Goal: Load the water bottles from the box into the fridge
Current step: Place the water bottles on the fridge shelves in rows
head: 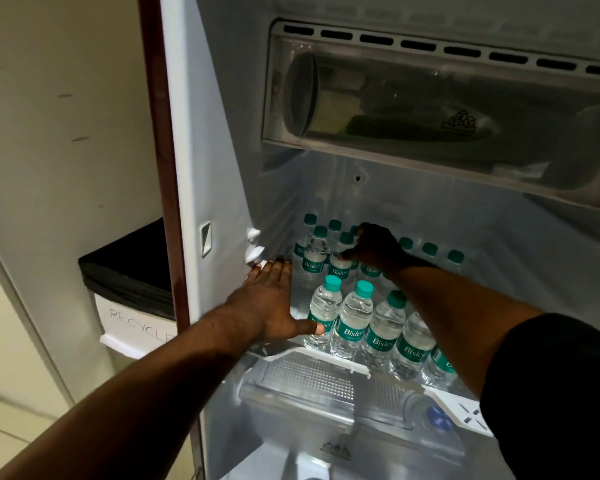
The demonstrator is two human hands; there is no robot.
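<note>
White script on the teal labels of the water bottles [352, 329] inside the fridge [219, 150] reads "Bisleri". It shows whole on the front row and partly cut off on bottles behind. Left of the fridge, a white bin [136, 327] carries handwritten capitals, "RECYCLE", the end hidden by the fridge's edge. High inside the fridge, a clear flap [395, 98] bears an ice-cube outline. A small emblem [335, 452] low inside is unreadable.

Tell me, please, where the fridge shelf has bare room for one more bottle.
Only a narrow strip of shelf shows bare, between the left hand and the bottles. Right of the back-row caps no more caps show, but the right forearm hides the shelf there. Crowded: the back-left cluster, where the right hand grips a bottle, and the front row.
</note>
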